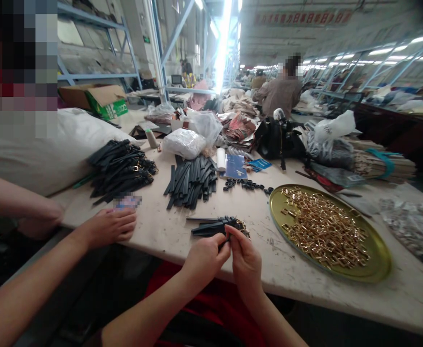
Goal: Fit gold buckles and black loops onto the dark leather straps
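Observation:
In the head view, my left hand (204, 256) and my right hand (245, 260) meet above the table's front edge. Both are closed, fingertips pinching a small black strap (223, 243) that is mostly covered by the fingers. Just behind them lies a small bundle of black straps (209, 226) with gold buckles (245, 227) at its right end. Farther back are a pile of plain black straps (192, 180) and several small black loops (249, 184). Right of my hands, a round gold tray (379, 262) carries a heap of gold metal buckle pieces (323, 229).
At the left, another person's hand (112, 226) rests on the table (153, 231) near a pile of buckled black straps (120, 168). Plastic bags (185, 143), a white thread spool (221, 159), a blue booklet (236, 166) and a black bag (278, 137) stand behind.

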`<state>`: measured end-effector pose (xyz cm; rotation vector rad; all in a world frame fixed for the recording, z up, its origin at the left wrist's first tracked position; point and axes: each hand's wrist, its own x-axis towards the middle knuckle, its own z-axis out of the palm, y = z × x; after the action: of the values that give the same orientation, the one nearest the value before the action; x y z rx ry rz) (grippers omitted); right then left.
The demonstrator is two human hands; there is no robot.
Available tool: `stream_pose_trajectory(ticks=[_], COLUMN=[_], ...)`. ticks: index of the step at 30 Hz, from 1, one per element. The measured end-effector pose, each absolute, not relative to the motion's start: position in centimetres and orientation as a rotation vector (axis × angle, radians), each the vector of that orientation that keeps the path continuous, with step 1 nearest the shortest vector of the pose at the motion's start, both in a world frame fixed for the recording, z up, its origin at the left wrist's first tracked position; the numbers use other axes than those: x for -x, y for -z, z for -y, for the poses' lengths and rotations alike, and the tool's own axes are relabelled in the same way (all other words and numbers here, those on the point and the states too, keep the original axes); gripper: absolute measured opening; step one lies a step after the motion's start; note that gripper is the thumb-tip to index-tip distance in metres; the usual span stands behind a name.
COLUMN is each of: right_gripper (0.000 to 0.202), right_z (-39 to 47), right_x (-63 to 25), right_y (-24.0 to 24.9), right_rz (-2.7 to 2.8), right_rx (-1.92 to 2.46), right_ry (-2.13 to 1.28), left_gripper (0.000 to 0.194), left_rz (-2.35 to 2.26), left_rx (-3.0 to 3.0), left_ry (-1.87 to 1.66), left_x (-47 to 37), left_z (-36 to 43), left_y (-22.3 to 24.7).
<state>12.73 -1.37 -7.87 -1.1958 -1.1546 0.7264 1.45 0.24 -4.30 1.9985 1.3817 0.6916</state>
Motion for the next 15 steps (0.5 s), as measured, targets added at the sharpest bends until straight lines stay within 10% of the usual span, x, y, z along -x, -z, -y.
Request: stream_pose_trajectory(ticks=[15], right_gripper=[0.033], right_z=[0.2], right_x=[-13.8], right_y=[8.7], right_rz=[0.746], right_rx=[1.142], right_ry=[-1.36], left_gripper=[0.028], left_rz=[-1.245], left_rx=[-1.875], left_ry=[-0.694], left_x=[-1.3], left_z=[-0.7], left_y=[5.2])
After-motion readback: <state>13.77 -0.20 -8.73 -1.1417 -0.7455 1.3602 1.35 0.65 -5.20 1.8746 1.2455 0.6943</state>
